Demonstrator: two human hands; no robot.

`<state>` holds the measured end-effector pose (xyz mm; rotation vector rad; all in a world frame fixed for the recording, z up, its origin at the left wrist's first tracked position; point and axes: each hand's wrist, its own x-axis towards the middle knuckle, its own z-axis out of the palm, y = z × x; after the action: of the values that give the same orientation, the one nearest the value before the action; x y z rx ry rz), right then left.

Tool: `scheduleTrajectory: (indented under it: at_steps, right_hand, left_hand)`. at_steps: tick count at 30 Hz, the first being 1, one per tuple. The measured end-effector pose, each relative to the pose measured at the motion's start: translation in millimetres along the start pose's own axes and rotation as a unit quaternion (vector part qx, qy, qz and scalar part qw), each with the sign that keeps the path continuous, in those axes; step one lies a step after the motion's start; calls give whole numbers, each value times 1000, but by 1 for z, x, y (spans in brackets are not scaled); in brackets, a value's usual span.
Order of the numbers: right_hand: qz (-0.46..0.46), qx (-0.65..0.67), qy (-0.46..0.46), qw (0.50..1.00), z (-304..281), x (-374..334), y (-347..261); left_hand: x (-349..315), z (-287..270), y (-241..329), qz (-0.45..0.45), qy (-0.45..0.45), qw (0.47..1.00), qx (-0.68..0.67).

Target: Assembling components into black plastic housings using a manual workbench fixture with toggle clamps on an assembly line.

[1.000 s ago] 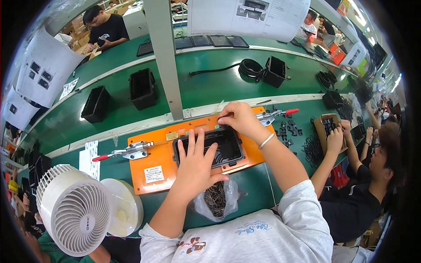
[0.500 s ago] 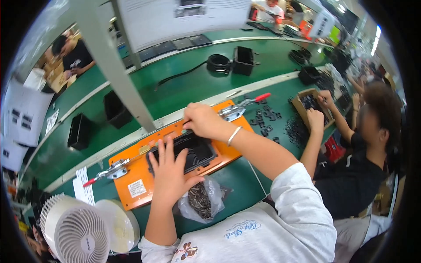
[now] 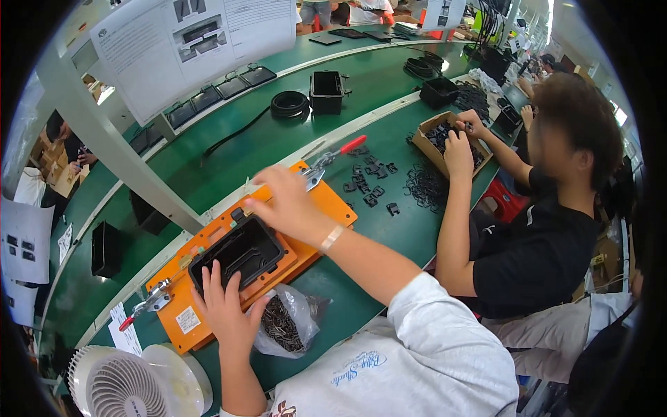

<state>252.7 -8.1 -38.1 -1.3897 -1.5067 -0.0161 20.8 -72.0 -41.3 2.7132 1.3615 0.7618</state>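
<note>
A black open-topped plastic box (image 3: 244,251) sits in an orange fixture plate (image 3: 182,299) on the bench. My left hand (image 3: 226,306) rests with fingers spread on the box's near left rim. Just above the far right corner is my right hand (image 3: 285,201), its fingers bent and thumb apart from them, with no object visible between them. Beside that thumb, a small black clip (image 3: 238,214) stands at the box's far rim. Red-handled toggle clamps flank the plate: one clamp (image 3: 149,299) at left, another clamp (image 3: 326,160) at far right.
A plastic bag of screws (image 3: 283,326) lies at the plate's near edge. Small black clips (image 3: 372,170) are scattered to the right, near a co-worker reaching into a cardboard box (image 3: 432,149). A white fan (image 3: 128,389) stands near left. Beyond are a coiled cable (image 3: 290,104) and black box (image 3: 326,94).
My right hand has loosened from its closed hold at the far rim, uncovering the small black clip there. My left hand stays spread on the box. The whole view has shifted.
</note>
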Motion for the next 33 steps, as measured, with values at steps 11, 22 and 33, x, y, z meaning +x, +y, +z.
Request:
scheduleTrajectory:
  at_steps: [11,22,33]
  right_hand:
    - [382,-307,-44,871,-162,-124,130]
    - [425,-59,-28,903,-147,-109,103]
    - [292,-280,-39,913,-107,-108,93]
  left_hand:
    - [-23,12,1,14,30,999,38]
    - [-26,13,-3,5,50,999,0]
    - [-30,17,-10,17,68,997,-34]
